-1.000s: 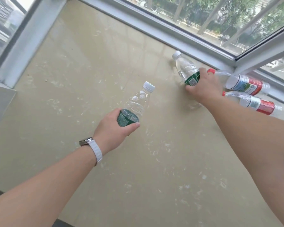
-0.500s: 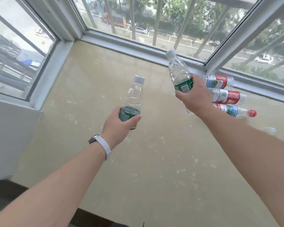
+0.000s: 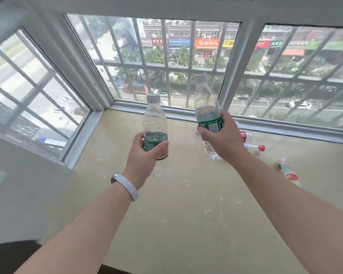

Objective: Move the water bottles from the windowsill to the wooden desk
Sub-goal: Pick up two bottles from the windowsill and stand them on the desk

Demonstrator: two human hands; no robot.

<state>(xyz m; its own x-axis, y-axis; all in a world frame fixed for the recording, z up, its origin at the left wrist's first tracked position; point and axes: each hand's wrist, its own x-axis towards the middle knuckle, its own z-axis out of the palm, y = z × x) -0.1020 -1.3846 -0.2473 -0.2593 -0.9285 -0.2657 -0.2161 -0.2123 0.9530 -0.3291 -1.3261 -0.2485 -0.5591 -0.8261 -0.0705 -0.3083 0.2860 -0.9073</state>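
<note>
My left hand [image 3: 145, 155] grips a clear green-labelled water bottle [image 3: 154, 117] with a white cap, held upright above the beige windowsill [image 3: 176, 210]. My right hand [image 3: 222, 138] grips a second green-labelled bottle [image 3: 205, 101], also upright and a little higher. Behind my right hand, red-capped bottles [image 3: 253, 147] lie on their sides on the sill. Another bottle with a red label [image 3: 288, 172] lies further right. The wooden desk is out of view.
White window frames [image 3: 234, 76] with outer bars wall the sill at the back and left. A white wall [image 3: 18, 184] with a socket stands at the left. The sill's front edge meets a dark strip [image 3: 12, 256] at lower left.
My right hand has lifted its bottle off the sill and turned it upright. Both hands have risen with their bottles, and my view has tilted up toward the window.
</note>
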